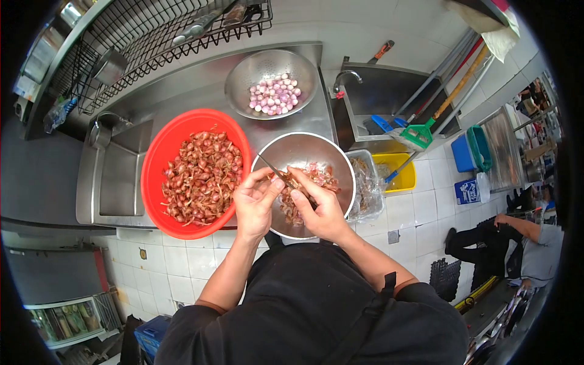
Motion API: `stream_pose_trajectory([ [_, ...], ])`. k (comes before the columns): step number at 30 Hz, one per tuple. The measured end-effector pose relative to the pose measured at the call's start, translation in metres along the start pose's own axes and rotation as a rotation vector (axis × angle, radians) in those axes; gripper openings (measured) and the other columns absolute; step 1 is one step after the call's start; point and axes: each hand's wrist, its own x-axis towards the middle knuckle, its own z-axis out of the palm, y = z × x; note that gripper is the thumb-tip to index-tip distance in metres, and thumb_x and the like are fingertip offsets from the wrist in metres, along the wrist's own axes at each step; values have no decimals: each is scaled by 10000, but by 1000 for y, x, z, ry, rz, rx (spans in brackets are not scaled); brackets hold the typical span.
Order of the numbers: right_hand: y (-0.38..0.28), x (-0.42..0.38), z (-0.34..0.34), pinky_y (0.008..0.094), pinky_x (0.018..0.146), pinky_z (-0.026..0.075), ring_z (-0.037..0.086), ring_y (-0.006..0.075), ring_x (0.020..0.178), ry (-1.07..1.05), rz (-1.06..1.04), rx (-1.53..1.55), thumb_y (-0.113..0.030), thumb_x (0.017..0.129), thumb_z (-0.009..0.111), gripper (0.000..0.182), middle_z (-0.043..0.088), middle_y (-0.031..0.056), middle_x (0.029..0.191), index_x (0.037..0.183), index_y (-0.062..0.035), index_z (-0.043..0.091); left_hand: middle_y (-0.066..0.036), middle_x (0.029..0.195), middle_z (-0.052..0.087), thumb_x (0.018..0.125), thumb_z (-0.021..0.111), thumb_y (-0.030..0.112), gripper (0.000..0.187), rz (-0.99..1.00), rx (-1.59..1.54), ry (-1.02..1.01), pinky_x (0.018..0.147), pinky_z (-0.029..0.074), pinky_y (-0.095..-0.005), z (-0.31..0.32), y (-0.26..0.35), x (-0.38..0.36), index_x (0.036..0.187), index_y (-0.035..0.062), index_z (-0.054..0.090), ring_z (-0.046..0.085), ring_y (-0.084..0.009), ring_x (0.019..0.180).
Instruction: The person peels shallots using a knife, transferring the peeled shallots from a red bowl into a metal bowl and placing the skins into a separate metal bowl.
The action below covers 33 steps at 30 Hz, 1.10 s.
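Both hands meet above a steel bowl (344, 164) that holds reddish shallot skins (323, 177). My right hand (323, 213) is closed around a small knife (272, 166); its thin blade points up and left, past my left fingertips. My left hand (255, 202) is closed in a pinch beside the blade, and what it holds is too small and covered to make out. Left of the bowl, a red basin (151, 173) is full of unpeeled shallots (201, 176). Behind, a steel colander (239, 79) contains peeled, pale purple shallots (275, 94).
A steel counter (182, 100) with a sink (125, 176) lies to the left. Right of the bowl stand a clear plastic-lined container (368, 188) and a yellow bin (406, 176). A green broom (420, 135) leans by another sink. A person (529, 240) sits far right.
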Motion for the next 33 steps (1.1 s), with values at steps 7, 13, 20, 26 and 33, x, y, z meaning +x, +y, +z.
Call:
stream_pose_trajectory([
  [7, -11, 7, 2, 260, 826, 501, 632, 112, 925, 1, -105, 82, -93, 992, 540, 405, 680, 96, 1085, 1383, 10, 509, -94, 1019, 659, 855, 685, -91, 262, 133, 269, 39, 800, 542, -239, 4, 8, -3, 1105, -50, 620, 660, -134, 916],
  [13, -17, 8, 3, 177, 509, 404, 463, 0, 579, 30, 106, 251, -135, 1007, 554, 342, 603, -30, 791, 1321, 1, 576, -119, 1042, 651, 861, 680, -79, 304, 380, 405, -7, 794, 539, -266, 12, 4, -5, 1154, -55, 604, 648, -159, 943],
  [20, -15, 10, -6, 193, 471, 377, 457, 23, 528, -6, 352, 544, -179, 1010, 568, 340, 554, -24, 681, 1303, -9, 602, -111, 1089, 668, 933, 629, 11, 321, -164, -277, -126, 841, 535, -279, -6, 5, 9, 1242, -32, 557, 661, -163, 956],
  [26, -14, 8, 1, 190, 476, 366, 455, 18, 539, 83, 307, 418, -199, 1016, 558, 356, 541, -26, 652, 1300, 13, 596, -100, 1065, 663, 960, 595, 35, 291, -55, -63, -91, 806, 527, -275, -3, 1, 9, 1240, -40, 576, 651, -157, 922],
  [33, 34, 14, -37, 283, 539, 440, 546, 96, 563, 133, 315, 63, -180, 1004, 542, 287, 639, 58, 703, 1150, 35, 666, -134, 1063, 656, 992, 551, 101, 328, -165, -267, -128, 790, 530, -252, -14, 13, 13, 1299, -11, 536, 625, -170, 917],
])
